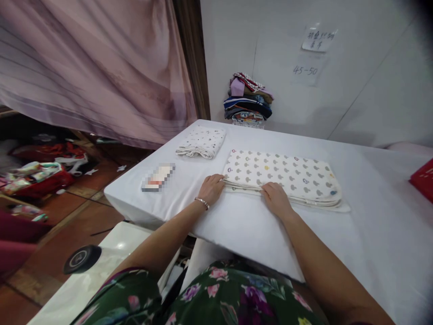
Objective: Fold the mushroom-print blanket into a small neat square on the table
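A folded white cloth with grey and coloured prints (287,176) lies flat on the white-covered table (237,225). My left hand (211,188), with a bracelet on the wrist, pinches the cloth's near left corner. My right hand (275,198) grips the near edge a little to the right, fingers curled on the layers. A second, smaller folded printed cloth (202,141) lies further back to the left, apart from both hands.
A small blurred flat object (158,177) lies near the table's left edge. A stack of folded clothes (248,101) stands against the white wall. Pink curtain (101,67) at left, clutter on the floor (37,174), a red box (422,179) at the right edge.
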A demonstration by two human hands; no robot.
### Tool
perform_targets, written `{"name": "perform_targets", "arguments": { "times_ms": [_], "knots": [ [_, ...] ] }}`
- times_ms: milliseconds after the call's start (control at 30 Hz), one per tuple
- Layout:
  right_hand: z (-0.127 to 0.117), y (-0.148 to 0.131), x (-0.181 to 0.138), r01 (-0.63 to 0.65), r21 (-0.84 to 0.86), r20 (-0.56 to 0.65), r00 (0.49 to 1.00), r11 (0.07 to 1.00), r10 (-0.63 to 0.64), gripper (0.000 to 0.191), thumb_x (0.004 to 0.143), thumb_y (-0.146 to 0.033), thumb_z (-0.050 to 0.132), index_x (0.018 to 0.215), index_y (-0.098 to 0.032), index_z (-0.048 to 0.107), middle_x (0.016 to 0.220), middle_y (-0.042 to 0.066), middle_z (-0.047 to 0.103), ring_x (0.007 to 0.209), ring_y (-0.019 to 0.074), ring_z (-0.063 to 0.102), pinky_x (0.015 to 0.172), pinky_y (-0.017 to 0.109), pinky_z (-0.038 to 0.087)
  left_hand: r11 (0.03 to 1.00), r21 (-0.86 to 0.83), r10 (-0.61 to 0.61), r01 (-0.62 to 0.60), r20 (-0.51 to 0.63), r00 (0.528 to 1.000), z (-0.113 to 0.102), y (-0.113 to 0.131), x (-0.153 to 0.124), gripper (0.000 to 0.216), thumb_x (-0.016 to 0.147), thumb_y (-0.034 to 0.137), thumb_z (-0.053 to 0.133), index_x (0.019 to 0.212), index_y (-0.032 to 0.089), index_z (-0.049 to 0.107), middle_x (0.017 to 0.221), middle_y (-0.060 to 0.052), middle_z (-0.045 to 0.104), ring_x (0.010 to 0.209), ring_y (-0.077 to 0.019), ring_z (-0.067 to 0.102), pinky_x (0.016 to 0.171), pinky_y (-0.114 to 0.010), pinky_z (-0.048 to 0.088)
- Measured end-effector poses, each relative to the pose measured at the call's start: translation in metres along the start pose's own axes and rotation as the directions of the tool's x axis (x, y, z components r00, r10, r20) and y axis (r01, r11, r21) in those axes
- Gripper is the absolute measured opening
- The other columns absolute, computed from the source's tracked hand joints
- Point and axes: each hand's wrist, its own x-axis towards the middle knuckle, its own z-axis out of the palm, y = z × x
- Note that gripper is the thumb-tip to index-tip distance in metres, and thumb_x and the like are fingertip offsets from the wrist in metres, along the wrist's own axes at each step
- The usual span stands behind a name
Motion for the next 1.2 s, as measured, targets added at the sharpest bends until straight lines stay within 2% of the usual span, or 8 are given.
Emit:
{"name": "perform_targets", "arguments": {
  "times_ms": [133, 300, 467, 767, 900, 1033, 1200],
  "knots": [
    [0.0, -0.002, 0.0, 0.018, -0.046, 0.027, 0.999, 0.999, -0.017, 0.023, 0.091, -0.025, 0.04, 0.094, -0.017, 0.062, 0.093, 0.008, 0.059, 0.087, 0.0215, 0.048, 0.076, 0.034, 0.036, 0.998, -0.008, 0.057, -0.057, 0.014, 0.998, -0.004, -0.006, -0.005, 0.022, 0.09, 0.022, 0.042, 0.09, 0.021, 0.064, 0.11, -0.005, 0.063, 0.11, -0.0192, 0.05, 0.091, -0.038, 0.039],
    [0.0, -0.003, 0.0, 0.017, -0.056, 0.041, 0.999, 0.998, -0.015, 0.023, 0.091, -0.024, 0.04, 0.096, -0.018, 0.062, 0.094, 0.008, 0.058, 0.088, 0.0218, 0.048, 0.077, 0.034, 0.035, 0.992, 0.007, 0.128, -0.128, -0.007, 0.992, -0.005, -0.009, -0.009, 0.025, 0.09, 0.021, 0.041, 0.085, 0.021, 0.065, 0.12, -0.004, 0.059, 0.117, -0.0193, 0.046, 0.095, -0.037, 0.037],
    [0.0, -0.003, -0.001, 0.015, -0.061, 0.039, 0.999, 0.998, -0.012, 0.023, 0.091, -0.024, 0.041, 0.095, -0.017, 0.062, 0.093, 0.008, 0.058, 0.086, 0.0213, 0.047, 0.076, 0.033, 0.035, 0.978, -0.001, 0.209, -0.21, 0.027, 0.977, -0.006, -0.013, -0.007, 0.026, 0.091, 0.021, 0.04, 0.086, 0.022, 0.065, 0.109, -0.001, 0.065, 0.11, -0.0179, 0.05, 0.093, -0.036, 0.038],
    [0.002, -0.004, -0.002, 0.028, -0.086, 0.023, 0.999, 0.996, -0.026, 0.023, 0.09, -0.023, 0.042, 0.096, -0.018, 0.063, 0.094, 0.009, 0.058, 0.087, 0.022, 0.047, 0.076, 0.035, 0.036, 0.98, -0.047, 0.196, -0.193, 0.071, 0.978, -0.009, -0.017, -0.005, 0.024, 0.09, 0.025, 0.04, 0.086, 0.021, 0.064, 0.098, -0.004, 0.066, 0.099, -0.0175, 0.053, 0.09, -0.036, 0.039],
    [0.002, -0.005, -0.002, 0.035, -0.095, 0.02, 0.999, 0.995, -0.033, 0.022, 0.09, -0.023, 0.042, 0.095, -0.018, 0.064, 0.093, 0.009, 0.057, 0.087, 0.0219, 0.047, 0.076, 0.035, 0.037, 0.986, -0.041, 0.167, -0.164, 0.086, 0.982, -0.007, -0.016, -0.005, 0.023, 0.089, 0.022, 0.039, 0.09, 0.02, 0.062, 0.086, -0.006, 0.065, 0.092, -0.0185, 0.054, 0.087, -0.036, 0.04],
    [-0.002, -0.009, -0.001, 0.015, -0.079, 0.037, 0.999, 0.997, -0.012, 0.021, 0.09, -0.022, 0.043, 0.095, -0.018, 0.064, 0.092, 0.008, 0.057, 0.086, 0.0205, 0.046, 0.077, 0.034, 0.037, 0.987, -0.019, 0.162, -0.161, 0.096, 0.982, -0.005, -0.014, -0.004, 0.026, 0.086, 0.016, 0.041, 0.105, 0.019, 0.058, 0.093, -0.007, 0.064, 0.09, -0.0194, 0.053, 0.085, -0.036, 0.041],
    [-0.004, -0.012, 0.001, -0.005, -0.092, 0.057, 0.998, 0.996, 0.011, 0.021, 0.091, -0.023, 0.044, 0.092, -0.018, 0.064, 0.094, 0.007, 0.057, 0.087, 0.0191, 0.045, 0.078, 0.032, 0.035, 0.988, 0.022, 0.149, -0.153, 0.135, 0.98, -0.007, -0.008, 0.003, 0.025, 0.079, 0.012, 0.046, 0.097, 0.02, 0.061, 0.092, -0.007, 0.063, 0.091, -0.0217, 0.053, 0.083, -0.037, 0.041]
  ]
}}
